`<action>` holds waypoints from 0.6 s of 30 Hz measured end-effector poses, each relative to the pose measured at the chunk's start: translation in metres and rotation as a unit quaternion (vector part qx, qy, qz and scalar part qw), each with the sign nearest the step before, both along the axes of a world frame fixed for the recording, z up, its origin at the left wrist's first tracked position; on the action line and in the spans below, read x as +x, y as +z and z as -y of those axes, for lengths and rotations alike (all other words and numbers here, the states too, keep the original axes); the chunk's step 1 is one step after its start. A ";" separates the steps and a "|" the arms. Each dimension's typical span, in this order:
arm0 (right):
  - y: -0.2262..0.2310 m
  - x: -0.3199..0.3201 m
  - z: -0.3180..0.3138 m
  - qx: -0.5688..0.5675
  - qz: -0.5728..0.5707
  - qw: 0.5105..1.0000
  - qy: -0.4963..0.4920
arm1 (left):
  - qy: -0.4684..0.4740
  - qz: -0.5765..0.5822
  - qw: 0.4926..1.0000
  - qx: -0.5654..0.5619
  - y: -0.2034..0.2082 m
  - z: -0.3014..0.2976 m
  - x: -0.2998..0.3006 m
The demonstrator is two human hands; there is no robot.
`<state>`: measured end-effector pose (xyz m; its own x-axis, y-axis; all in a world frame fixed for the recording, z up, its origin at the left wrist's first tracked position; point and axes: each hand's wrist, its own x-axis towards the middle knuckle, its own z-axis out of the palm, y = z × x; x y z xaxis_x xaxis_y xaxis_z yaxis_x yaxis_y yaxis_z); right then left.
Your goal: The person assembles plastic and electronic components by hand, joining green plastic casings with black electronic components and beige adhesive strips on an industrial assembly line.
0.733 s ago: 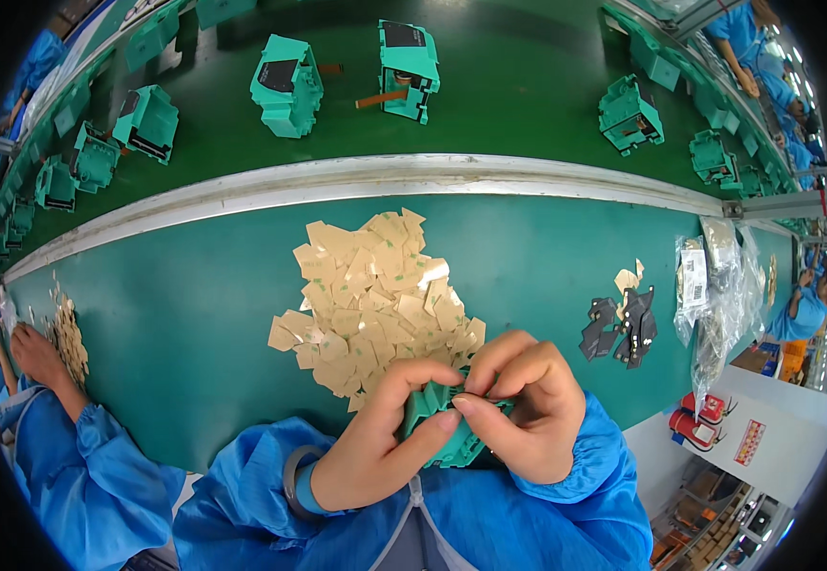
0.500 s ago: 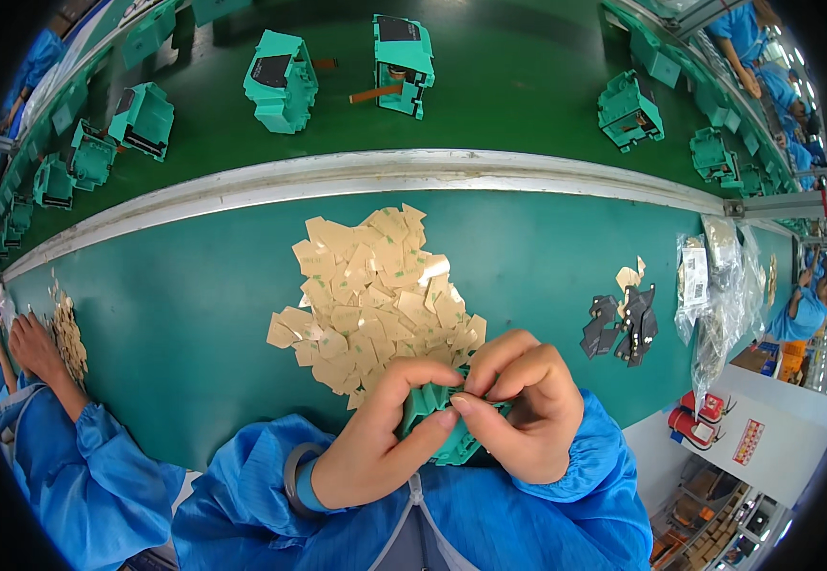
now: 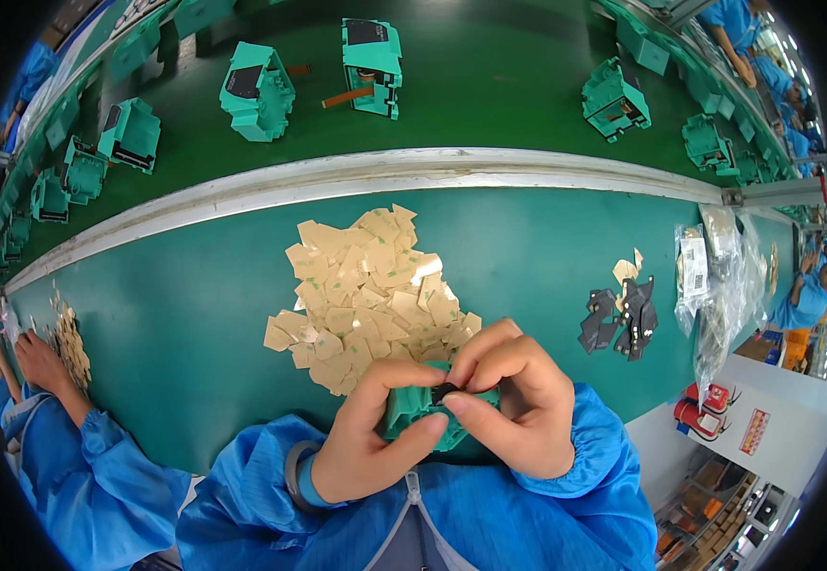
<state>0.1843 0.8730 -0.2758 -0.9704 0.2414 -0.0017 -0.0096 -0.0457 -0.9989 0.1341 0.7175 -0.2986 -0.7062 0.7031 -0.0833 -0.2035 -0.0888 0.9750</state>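
A teal-green plastic housing [image 3: 402, 407] sits close against my body at the near edge of the table. My left hand [image 3: 361, 438] grips its left side, thumb in front and index finger curled over the top. My right hand [image 3: 520, 404] comes in from the right, its thumb and fingertips pinching a small black piece [image 3: 445, 391] against the housing's upper part. Fingers hide much of the housing and most of the black piece. Just beyond my hands spreads a heap of tan paper-backed pieces [image 3: 366, 295].
Past a metal rail [image 3: 432, 169], several green housings [image 3: 372, 67] stand on a dark green belt [image 3: 489, 105]. Black flat parts [image 3: 634, 319] and clear plastic bags [image 3: 718, 285] lie to the right. A co-worker's arm [image 3: 80, 409] rests at left beside another tan heap [image 3: 70, 343].
The housings on the belt have shifted left. My hands have moved slightly up and left with the housing, and the black piece now shows between my fingertips.
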 end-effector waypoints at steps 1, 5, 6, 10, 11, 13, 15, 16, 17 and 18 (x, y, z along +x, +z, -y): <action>0.001 0.000 0.001 0.011 -0.007 1.000 0.005 | -0.006 -0.026 1.000 0.000 -0.001 0.003 -0.002; 0.005 0.000 0.004 0.097 -0.042 0.994 0.024 | 0.054 -0.041 0.997 0.042 -0.007 0.002 0.004; 0.006 0.001 0.005 0.111 -0.072 0.991 0.017 | 0.052 -0.041 0.997 0.038 -0.011 0.005 0.003; 0.010 0.000 -0.002 0.119 -0.071 0.990 0.018 | 0.028 -0.141 0.987 0.073 -0.026 0.013 0.004; 0.009 -0.001 -0.003 0.088 -0.051 0.994 0.036 | 0.045 -0.155 0.983 0.090 -0.027 0.013 0.005; 0.010 -0.002 -0.004 0.073 -0.053 0.995 0.033 | 0.033 -0.181 0.979 0.091 -0.025 0.014 0.001; 0.014 -0.001 -0.005 0.081 -0.024 0.995 0.056 | 0.024 -0.209 0.974 0.090 -0.025 0.016 0.000; 0.015 -0.001 -0.006 0.079 -0.025 0.995 0.054 | 0.027 -0.212 0.973 0.087 -0.027 0.016 0.000; 0.016 -0.002 -0.007 0.086 -0.016 0.994 0.065 | 0.030 -0.216 0.972 0.085 -0.028 0.016 0.000; 0.017 -0.002 -0.007 0.093 -0.005 0.993 0.076 | 0.027 -0.216 0.972 0.085 -0.027 0.016 -0.001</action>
